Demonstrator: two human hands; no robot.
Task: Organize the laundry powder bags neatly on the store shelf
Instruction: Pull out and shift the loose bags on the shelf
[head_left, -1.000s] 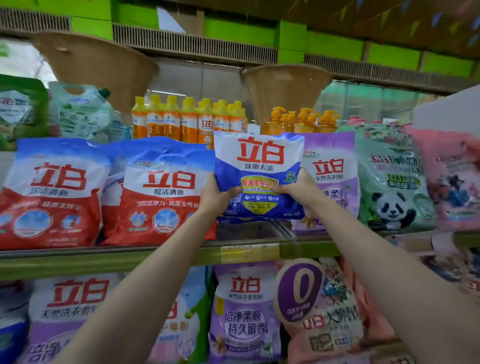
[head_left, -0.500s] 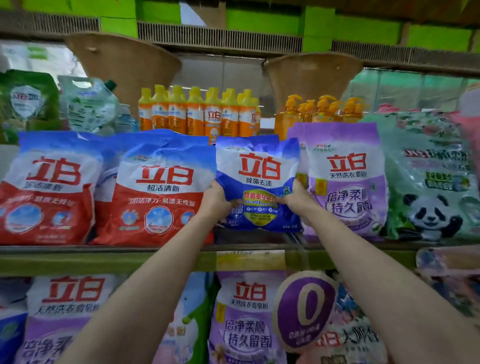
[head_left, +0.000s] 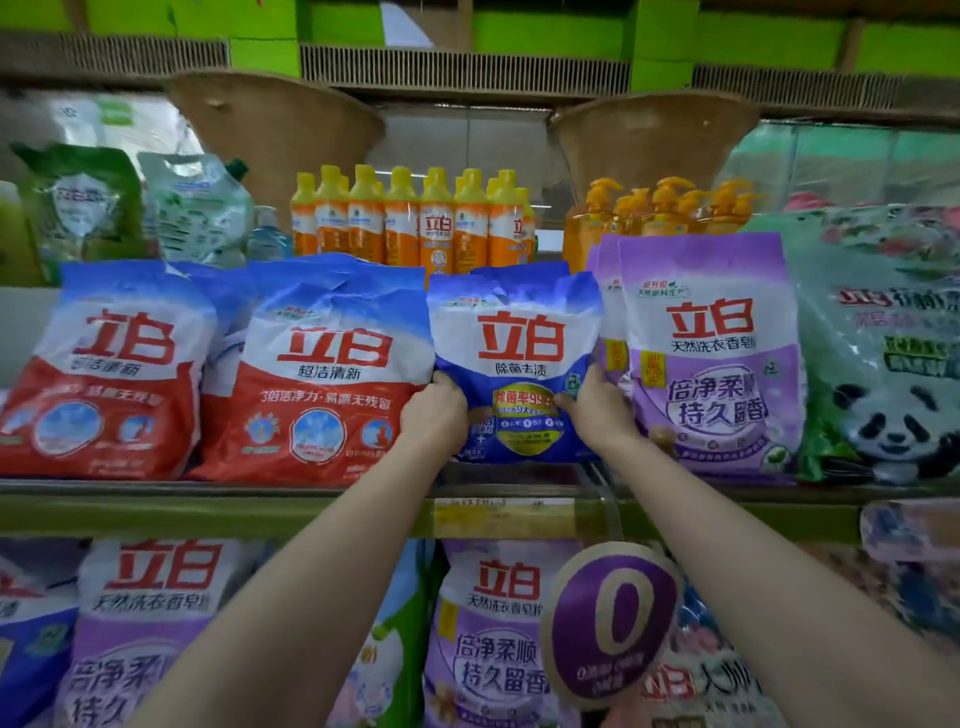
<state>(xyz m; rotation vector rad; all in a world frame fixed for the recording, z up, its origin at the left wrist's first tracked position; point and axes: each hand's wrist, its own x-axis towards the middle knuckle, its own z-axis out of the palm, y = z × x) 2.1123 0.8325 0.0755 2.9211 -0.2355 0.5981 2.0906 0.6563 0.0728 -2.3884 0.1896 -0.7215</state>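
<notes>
The blue laundry powder bag stands upright in the gap on the shelf, between the red-and-white bag on its left and the purple bag on its right, touching or nearly touching both. The left hand grips its lower left edge and the right hand its lower right edge — fingers curled round the sides, thumbs on the front. The base appears to sit at the shelf's near edge. The risk, as I judge it: the bag is soft and full, so if released before it is pushed far enough back it could slump forward — or crowd the purple bag askew.
</notes>
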